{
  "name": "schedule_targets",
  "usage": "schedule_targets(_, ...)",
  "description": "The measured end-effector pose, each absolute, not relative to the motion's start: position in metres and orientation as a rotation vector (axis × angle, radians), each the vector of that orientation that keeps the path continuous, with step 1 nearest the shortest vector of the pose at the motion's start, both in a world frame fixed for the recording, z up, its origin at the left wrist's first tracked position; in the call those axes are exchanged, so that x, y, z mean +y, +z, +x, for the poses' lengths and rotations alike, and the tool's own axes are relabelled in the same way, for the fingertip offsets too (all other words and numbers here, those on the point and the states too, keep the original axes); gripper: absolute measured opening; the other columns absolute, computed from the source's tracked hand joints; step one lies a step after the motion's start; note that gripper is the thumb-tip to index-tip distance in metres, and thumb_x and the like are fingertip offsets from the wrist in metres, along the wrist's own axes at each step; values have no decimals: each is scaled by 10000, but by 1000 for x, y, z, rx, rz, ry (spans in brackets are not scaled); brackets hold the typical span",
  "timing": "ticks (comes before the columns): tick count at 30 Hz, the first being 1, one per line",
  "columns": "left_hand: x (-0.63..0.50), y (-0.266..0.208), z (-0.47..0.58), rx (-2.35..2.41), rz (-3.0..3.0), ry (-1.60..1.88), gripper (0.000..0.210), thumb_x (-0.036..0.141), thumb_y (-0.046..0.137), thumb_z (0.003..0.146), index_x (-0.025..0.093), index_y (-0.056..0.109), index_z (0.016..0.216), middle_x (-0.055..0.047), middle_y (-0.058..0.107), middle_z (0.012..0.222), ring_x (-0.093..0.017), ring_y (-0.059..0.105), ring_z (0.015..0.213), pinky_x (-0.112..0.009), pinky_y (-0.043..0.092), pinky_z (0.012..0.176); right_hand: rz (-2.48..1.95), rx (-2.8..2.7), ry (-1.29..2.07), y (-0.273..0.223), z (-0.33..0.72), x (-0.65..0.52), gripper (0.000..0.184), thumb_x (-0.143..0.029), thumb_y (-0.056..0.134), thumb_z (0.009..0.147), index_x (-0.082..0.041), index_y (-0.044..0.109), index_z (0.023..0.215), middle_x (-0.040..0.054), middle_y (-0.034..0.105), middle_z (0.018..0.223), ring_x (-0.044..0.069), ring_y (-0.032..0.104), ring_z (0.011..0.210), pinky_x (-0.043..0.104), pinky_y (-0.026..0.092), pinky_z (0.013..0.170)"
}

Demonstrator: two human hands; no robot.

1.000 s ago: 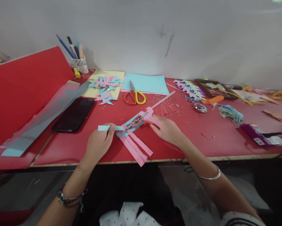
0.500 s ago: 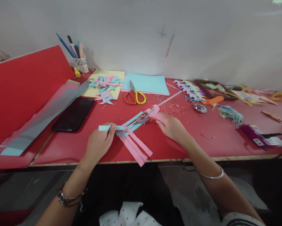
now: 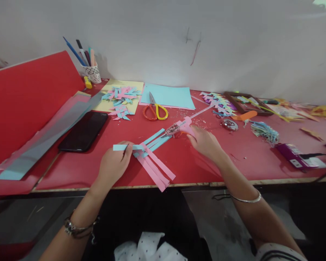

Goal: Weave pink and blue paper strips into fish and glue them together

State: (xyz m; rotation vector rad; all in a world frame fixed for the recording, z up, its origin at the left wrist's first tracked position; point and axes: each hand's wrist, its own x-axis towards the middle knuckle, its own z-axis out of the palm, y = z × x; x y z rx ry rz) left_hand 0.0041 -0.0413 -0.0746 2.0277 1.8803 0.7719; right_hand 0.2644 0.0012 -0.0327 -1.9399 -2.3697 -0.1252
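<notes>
My right hand (image 3: 205, 142) is wrapped round the handle of a pink glue gun (image 3: 185, 125), with a clear glue stick (image 3: 202, 111) poking out of its back. The gun's nozzle points down and left, over the blue paper strips (image 3: 159, 143). Those strips cross pink paper strips (image 3: 159, 168) in a small weave on the red table. At its left side, my left hand (image 3: 115, 161) pinches a short blue strip (image 3: 119, 147) that sticks out past the fingers. Part of the weave's left edge is hidden by that hand.
Scissors (image 3: 155, 111) lie behind the weave, beside blue paper sheets (image 3: 168, 96). A phone (image 3: 84, 131) and long paper sheets (image 3: 43, 145) are on the left. Folded paper pieces (image 3: 122, 96) rest on yellow paper. To the right are a tassel bundle (image 3: 265, 131) and a purple power box (image 3: 293, 156).
My right hand has drawn the glue gun a little up and to the right, away from the weave's centre. My left hand stays at the strip.
</notes>
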Motion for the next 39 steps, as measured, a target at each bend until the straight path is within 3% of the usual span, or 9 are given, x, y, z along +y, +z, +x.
schedule_targets(18,-42,-73,4,1895,2056,751,404,378,207,828,203,565,759,-74,673,789,-218,618,720,-282,418,561,-2062,-2215,-209,-29,277,6,327,-264,379,844,-138,494,1122,149,634,978,267,609,827,322,422,603)
schedule_targets(26,-43,-72,4,1867,2070,742,402,365,199,824,190,554,752,-95,658,788,-243,613,749,-316,424,629,-2258,-2032,-265,-31,301,13,436,-392,419,825,-92,485,1135,181,632,934,306,606,827,369,440,616)
schedule_targets(32,-41,-72,4,1764,2090,797,440,371,187,850,197,579,751,-79,666,792,-226,610,791,-316,429,711,-2129,-2141,-430,-12,271,5,387,-411,438,824,-87,598,962,227,582,1002,351,527,983,453,427,738)
schedule_targets(34,-41,-73,3,1739,2112,808,452,368,182,855,189,585,754,-84,668,788,-228,610,803,-327,423,746,-1802,-2367,-244,-7,245,0,347,-347,486,813,-100,575,1039,188,585,1047,306,521,1014,434,408,818)
schedule_targets(36,-41,-73,3,1731,2122,838,458,374,184,858,182,594,785,-89,674,825,-231,610,819,-334,420,761,-1371,-2592,108,-7,214,-5,450,-361,535,790,-125,496,1171,142,559,1155,245,501,1072,374,390,883)
schedule_targets(39,-41,-74,3,1694,2133,824,414,412,253,845,190,598,905,-75,679,894,-225,612,835,-334,420,767,-1097,-2665,457,-16,170,-6,560,-443,573,749,-142,460,1207,123,543,1199,223,496,1083,345,391,870)
